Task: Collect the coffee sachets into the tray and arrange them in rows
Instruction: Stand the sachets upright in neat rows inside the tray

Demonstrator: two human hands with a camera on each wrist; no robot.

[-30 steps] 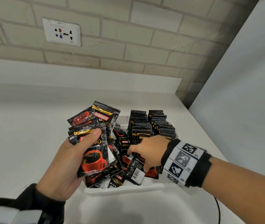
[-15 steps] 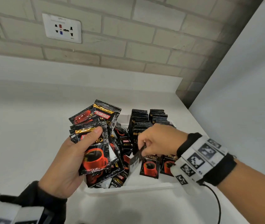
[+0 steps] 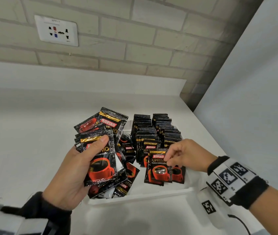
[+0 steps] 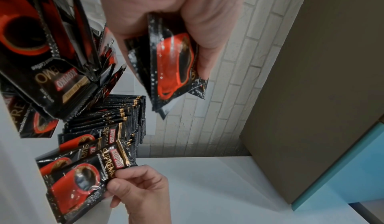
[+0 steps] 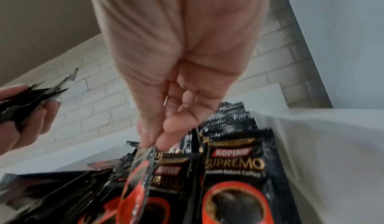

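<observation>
The coffee sachets [image 3: 101,167] look like shiny plastic foil. Light glints off them, and their edges are crimped with tiny zigzag teeth. The tray [image 3: 135,197] looks like smooth white plastic, a bit dull. The counter [image 3: 24,141] is white, smooth and matt. The wall [image 3: 135,39] is made of pale bricks that look rough and chalky. The socket plate [image 3: 56,31] is smooth white plastic. The wristband [image 3: 252,190] looks like soft black cloth, with matt white printed tags on it.
</observation>
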